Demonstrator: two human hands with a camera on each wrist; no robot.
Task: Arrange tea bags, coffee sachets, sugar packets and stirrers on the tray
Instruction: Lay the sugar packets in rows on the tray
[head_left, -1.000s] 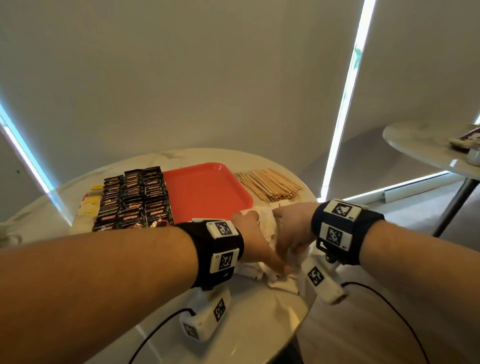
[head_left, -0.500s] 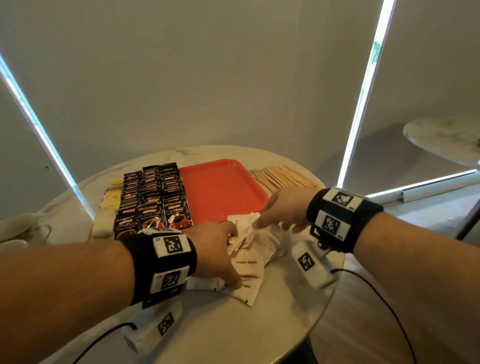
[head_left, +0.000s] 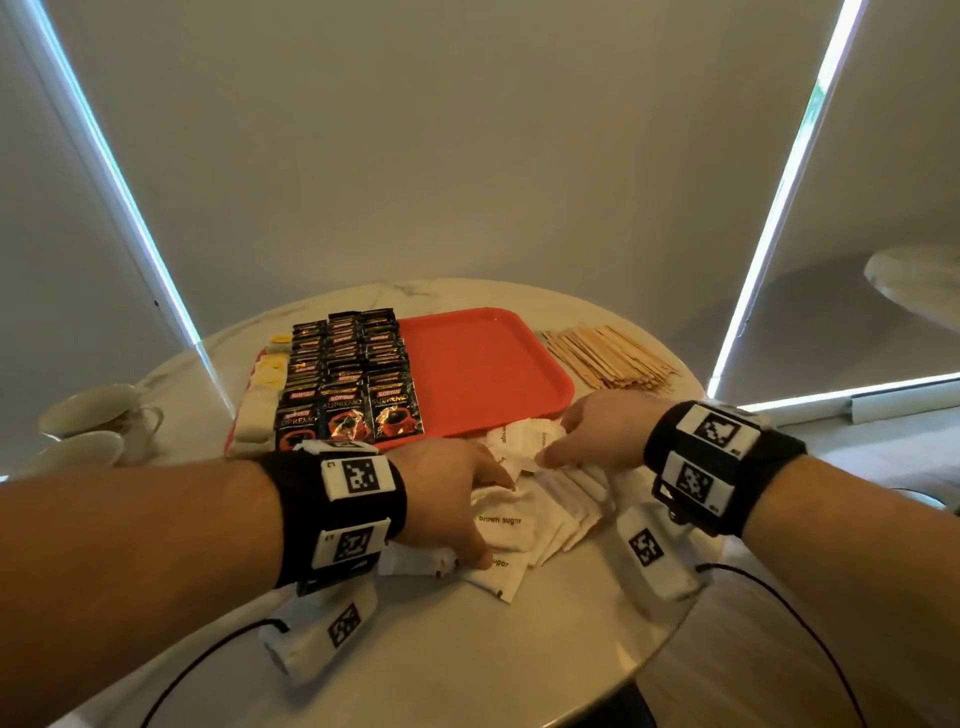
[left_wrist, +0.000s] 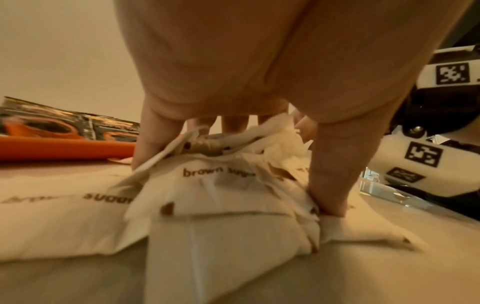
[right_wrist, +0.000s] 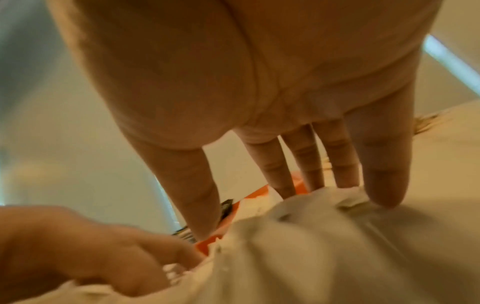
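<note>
Tabletop: round, white marble look; it carries all the things.
Tray: red, near the far edge of the tabletop; its right half is bare.
Coffee sachets: black, in three neat rows on the left half of the tray.
Tea bags: pale yellow and white, in one column along the left edge of the tray, just beside the coffee sachets.
Stirrers: wooden, in a loose heap on the tabletop, just right of the tray.
Sugar packets: white paper, printed "brown sugar", in a loose pile on the tabletop at the near edge of the tray; the farthest ones touch the tray rim.
Cups: two white ones at the left edge of the tabletop.
Left hand: fingers and thumb bent down around the near-left part of the pile, holding a bunch of packets.
Right hand: fingers nearly straight, tips resting on the far-right part of the pile; it grips nothing.
</note>
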